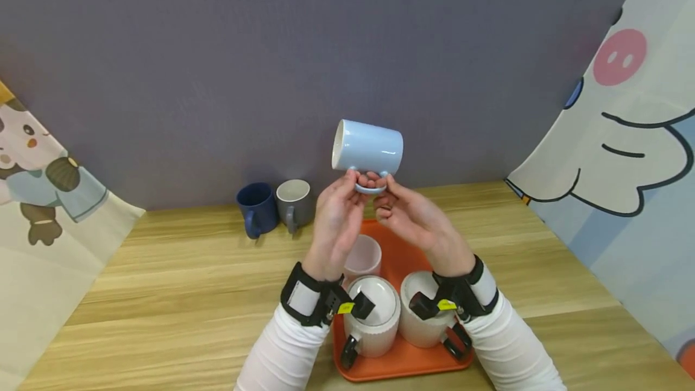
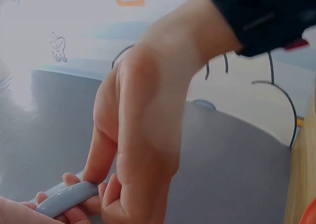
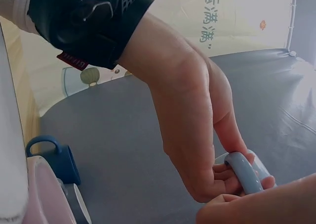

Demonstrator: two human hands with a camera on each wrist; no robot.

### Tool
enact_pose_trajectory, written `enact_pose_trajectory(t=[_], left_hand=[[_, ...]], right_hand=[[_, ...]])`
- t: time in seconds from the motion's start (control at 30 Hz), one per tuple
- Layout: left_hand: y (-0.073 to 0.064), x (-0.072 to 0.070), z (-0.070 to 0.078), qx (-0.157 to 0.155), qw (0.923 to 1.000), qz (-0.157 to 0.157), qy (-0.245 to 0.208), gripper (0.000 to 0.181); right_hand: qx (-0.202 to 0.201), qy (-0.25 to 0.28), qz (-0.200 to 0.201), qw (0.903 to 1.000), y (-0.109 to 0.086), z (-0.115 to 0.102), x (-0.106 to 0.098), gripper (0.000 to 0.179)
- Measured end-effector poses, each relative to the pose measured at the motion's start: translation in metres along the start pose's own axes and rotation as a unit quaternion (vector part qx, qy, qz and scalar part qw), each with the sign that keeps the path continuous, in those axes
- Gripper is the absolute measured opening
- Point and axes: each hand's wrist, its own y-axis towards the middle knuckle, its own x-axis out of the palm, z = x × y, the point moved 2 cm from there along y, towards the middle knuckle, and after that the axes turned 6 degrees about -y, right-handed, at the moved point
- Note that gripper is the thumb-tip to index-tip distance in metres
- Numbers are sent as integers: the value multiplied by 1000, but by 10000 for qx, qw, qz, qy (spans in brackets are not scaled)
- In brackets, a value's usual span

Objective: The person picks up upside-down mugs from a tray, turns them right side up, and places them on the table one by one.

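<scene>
A light blue mug (image 1: pixel 371 145) is held up in front of the grey backdrop. It lies on its side in the air, its mouth facing left and its handle hanging below. My left hand (image 1: pixel 338 213) pinches the handle's left end, and my right hand (image 1: pixel 418 219) grips the right end with thumb and curled fingers. Fingertips show through the handle loop. In the left wrist view the curved handle (image 2: pixel 66 199) sits between both hands' fingers. The right wrist view shows the same handle (image 3: pixel 243 170), with the mug body mostly hidden.
Below my hands is an orange tray (image 1: pixel 402 373) bearing a pink cup (image 1: pixel 364 255) and two white mugs (image 1: pixel 374 318) with black handles. Further back at left, a dark blue mug (image 1: pixel 257 207) stands beside a grey mug (image 1: pixel 295 204), close to the backdrop.
</scene>
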Motion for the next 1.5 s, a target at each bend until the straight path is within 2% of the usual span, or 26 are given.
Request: enact_pose_trajectory(t=[0.2,0.4,0.63,0.8,1.0,1.13,1.3,1.37,1.5], left_hand=[[1,-4,0,172,9988,158,424,31],[2,-7,2,199,9978,300,554,29],[3,-9,6,271,9973,352,586,24],[5,-11,11,436,9952,336,806,24],[2,-16,18,662,9903,350,1174,18],[3,-20,23,834,9868,346,1347,19],[5,-27,29,967,9850,413,1367,26],[6,-31,31,1001,9832,472,1455,26],[8,-40,34,1020,9785,605,1689,21]], right_hand=[[263,53,344,9990,2,5,-1,22],[404,105,591,9974,3,8,-2,20],[585,195,526,9967,2,4,-3,26],[651,-19,453,9969,-2,-5,-10,29],[189,-812,604,9947,-10,-20,-24,42],[-249,-1746,855,9806,-19,-28,-38,47],[-613,-2682,1026,9559,-32,-37,-53,37],[-668,-3024,1090,9446,-36,-39,-57,44],[-670,-3728,1323,9160,-41,-41,-65,62]])
